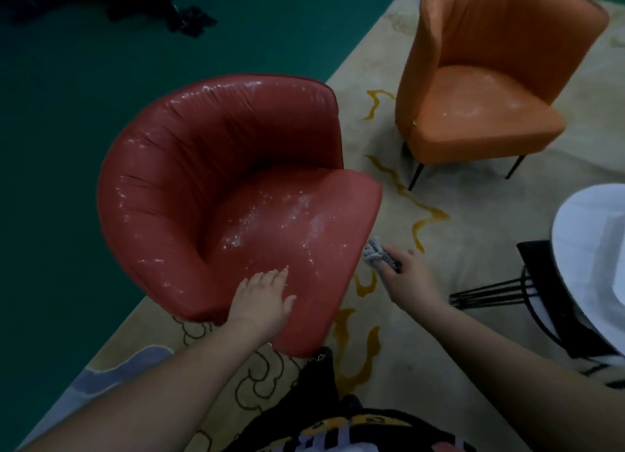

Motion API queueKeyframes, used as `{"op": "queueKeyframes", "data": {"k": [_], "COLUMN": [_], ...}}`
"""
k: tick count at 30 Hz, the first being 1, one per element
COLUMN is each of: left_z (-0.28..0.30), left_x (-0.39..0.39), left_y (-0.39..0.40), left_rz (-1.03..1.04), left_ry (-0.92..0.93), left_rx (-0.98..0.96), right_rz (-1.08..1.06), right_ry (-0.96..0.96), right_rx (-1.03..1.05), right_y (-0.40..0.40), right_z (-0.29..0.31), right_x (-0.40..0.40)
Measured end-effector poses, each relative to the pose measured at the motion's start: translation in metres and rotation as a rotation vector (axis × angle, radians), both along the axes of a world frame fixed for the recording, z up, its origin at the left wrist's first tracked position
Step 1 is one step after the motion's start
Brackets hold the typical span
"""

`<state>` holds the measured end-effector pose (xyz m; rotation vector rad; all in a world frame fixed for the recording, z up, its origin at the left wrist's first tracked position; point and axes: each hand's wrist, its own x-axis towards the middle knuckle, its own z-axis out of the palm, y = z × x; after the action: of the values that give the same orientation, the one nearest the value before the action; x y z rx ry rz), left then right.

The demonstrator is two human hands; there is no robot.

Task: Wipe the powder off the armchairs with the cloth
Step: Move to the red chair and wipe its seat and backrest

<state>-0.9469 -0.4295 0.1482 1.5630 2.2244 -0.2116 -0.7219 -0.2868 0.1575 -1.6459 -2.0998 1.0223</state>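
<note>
Head view, looking down: red armchair [223, 194] at centre, standing on a pale patterned rug [473, 221], half over the rug's edge beside a dark green floor [67, 96]. White powder [270, 211] scattered across the seat cushion, thickest toward the middle, with more specks along the backrest rim and the left arm. Left hand [262, 299] resting flat on the front edge of the seat, fingers straight and close together, thumb spread out to the side, holding nothing. Right hand [404, 275] off the chair, just beside the seat's right edge, fingers curled and clamped on a bunched grey cloth [377, 253]; cloth poking out past the fingertips, very near the cushion's side, contact impossible to tell. Orange armchair [490, 79] farther back on the right, well apart from the red one, on thin dark legs, with a faint dusting of powder on its seat too. White round table [595, 259] on a black wire frame at the right edge. Dark clutter at top left, too dim to make out.
</note>
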Motion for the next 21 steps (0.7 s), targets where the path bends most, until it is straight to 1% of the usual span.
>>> {"op": "queueKeyframes", "data": {"k": [3,8,13,17,21], "left_z": [-0.008,-0.014,-0.02,-0.037,-0.055], "left_x": [-0.019,-0.046,-0.069,-0.079,-0.079], "left_y": [0.028,0.067,0.098,0.12,0.142], "left_rz": [0.072,0.163,0.267,0.43,0.637], "left_ry": [-0.014,-0.029,-0.03,-0.041,-0.034], "left_rx": [0.008,-0.001,-0.013,-0.043,-0.063], "right_rz": [0.045,0.093,0.213,0.333,0.538], "right_ry": [0.015,0.04,0.023,0.019,-0.016], "right_rx": [0.012,0.013,0.019,-0.047,-0.07], "right_y": [0.04,0.097,0.148,0.196,0.253], "right_z": [-0.008,-0.002,-0.009,-0.023,-0.043], "right_x": [-0.019,-0.057,-0.1,-0.135,-0.171]}}
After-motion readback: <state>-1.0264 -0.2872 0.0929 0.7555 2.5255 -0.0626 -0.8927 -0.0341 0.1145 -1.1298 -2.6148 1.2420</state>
